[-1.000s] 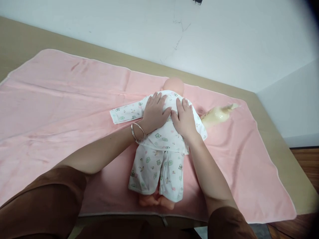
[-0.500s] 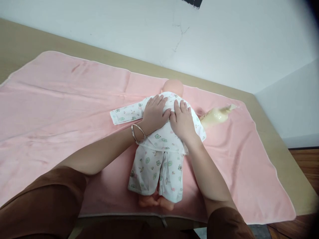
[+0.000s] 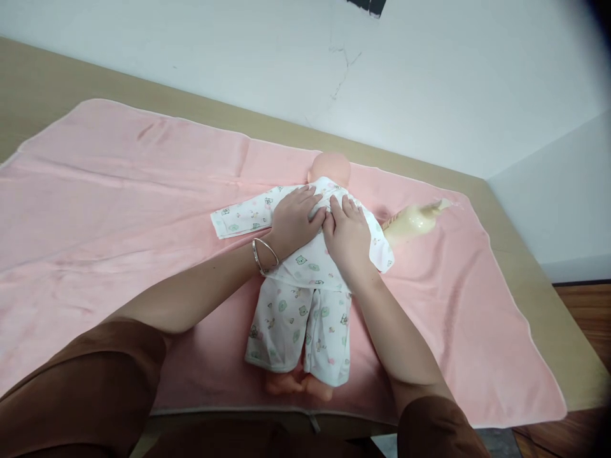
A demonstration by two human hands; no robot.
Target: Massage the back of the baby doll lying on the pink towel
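Observation:
A baby doll [image 3: 330, 166] lies face down on a pink towel [image 3: 119, 191], dressed in a white printed top [image 3: 312, 261] and matching trousers [image 3: 300, 331]. My left hand [image 3: 293, 219] rests on the doll's upper back, fingers curled into the fabric near the collar. My right hand [image 3: 347, 234] lies beside it on the back, fingertips pressing the same fold of cloth. The top's left sleeve [image 3: 241, 216] lies flat and looks empty. The doll's bare right arm [image 3: 413, 219] sticks out to the right. Its feet [image 3: 298, 385] show below the trousers.
The towel covers most of a tan table [image 3: 534, 267] set against a white wall [image 3: 429, 76]. The table's right edge drops to a wooden floor [image 3: 587, 318]. A silver bangle [image 3: 265, 254] circles my left wrist.
Both hands have drawn closer together on the doll's upper back, with fingers curling into the cloth near the collar. The doll has barely moved.

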